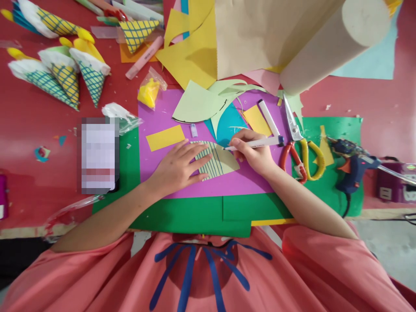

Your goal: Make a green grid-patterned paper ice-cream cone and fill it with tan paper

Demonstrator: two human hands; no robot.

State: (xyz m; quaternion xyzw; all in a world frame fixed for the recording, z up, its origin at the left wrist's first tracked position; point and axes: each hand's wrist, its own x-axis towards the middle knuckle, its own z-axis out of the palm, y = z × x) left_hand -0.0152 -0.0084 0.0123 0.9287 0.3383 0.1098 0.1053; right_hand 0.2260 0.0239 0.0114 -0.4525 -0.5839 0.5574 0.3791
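Note:
A pale green paper piece (216, 162) with dark stripes on its left and middle part lies on the purple sheet (260, 180). My left hand (178, 167) rests flat with fingers spread over its left side. In my right hand (255, 154) is a white marker (264, 141), its tip touching or just over the paper's upper edge. Just above lie a blue paper piece (230, 123), a capped marker (268, 117) and a yellow paper square (258, 120). A yellow strip (165, 138) and a small cap (193, 130) sit above my left hand.
Scissors (294, 134) with red and yellow handles lie right of my right hand, then a glue gun (354, 167). A phone (99, 156) is at left, paper cones (94, 82) at upper left, and a large paper roll (331, 47) at upper right.

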